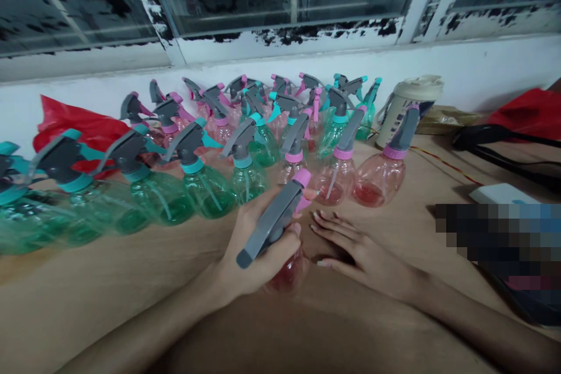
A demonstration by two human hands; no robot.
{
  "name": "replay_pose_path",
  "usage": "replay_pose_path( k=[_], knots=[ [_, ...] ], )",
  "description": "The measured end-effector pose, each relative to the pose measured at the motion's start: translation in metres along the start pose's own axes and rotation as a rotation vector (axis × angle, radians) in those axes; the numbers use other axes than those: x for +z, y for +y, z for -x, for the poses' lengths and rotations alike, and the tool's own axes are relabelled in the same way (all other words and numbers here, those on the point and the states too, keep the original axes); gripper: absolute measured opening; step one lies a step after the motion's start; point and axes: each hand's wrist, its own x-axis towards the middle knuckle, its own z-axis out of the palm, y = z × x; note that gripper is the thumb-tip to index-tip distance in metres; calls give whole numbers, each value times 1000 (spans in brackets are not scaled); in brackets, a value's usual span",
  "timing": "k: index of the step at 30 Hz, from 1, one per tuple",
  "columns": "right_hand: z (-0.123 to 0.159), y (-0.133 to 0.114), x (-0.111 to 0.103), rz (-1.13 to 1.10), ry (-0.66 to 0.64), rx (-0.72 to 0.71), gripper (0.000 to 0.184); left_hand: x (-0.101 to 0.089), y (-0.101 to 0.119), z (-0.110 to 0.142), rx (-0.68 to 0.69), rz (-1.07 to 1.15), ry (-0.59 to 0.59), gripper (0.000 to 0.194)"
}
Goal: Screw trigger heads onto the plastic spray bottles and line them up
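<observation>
My left hand [263,239] is wrapped round the neck of a pink spray bottle [289,272], whose grey trigger head with a pink nozzle tilts up and to the right. The hand hides much of the bottle. Just right of it, my right hand [359,245] lies on the table with fingers stretched out, holding nothing. Beyond the hands stand a pink spray bottle [379,178] at the right end of the front row and another pink spray bottle [335,178] beside it. A green spray bottle [210,190] stands farther left in that row.
More green and pink spray bottles crowd the table [350,327] towards the wall. A red plastic bag [79,123] lies behind them at left. To the right are a pale lidded tumbler [407,102], a thin cable [447,163], black straps [504,146] and a pixelated dark object [504,245].
</observation>
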Motion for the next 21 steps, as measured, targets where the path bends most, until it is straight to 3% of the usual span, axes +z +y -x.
replay_pose_path(
  k=[10,16,21],
  knots=[
    [-1,0,-1,3,-8,-4,57,-6,0,-1,47,-61,-34,9],
    [-2,1,-1,-11,-13,5,58,-6,-1,3,-71,-151,-23,3],
    [-2,4,2,-33,-1,-31,62,-3,-2,-1,31,-66,-6,8]
  ],
)
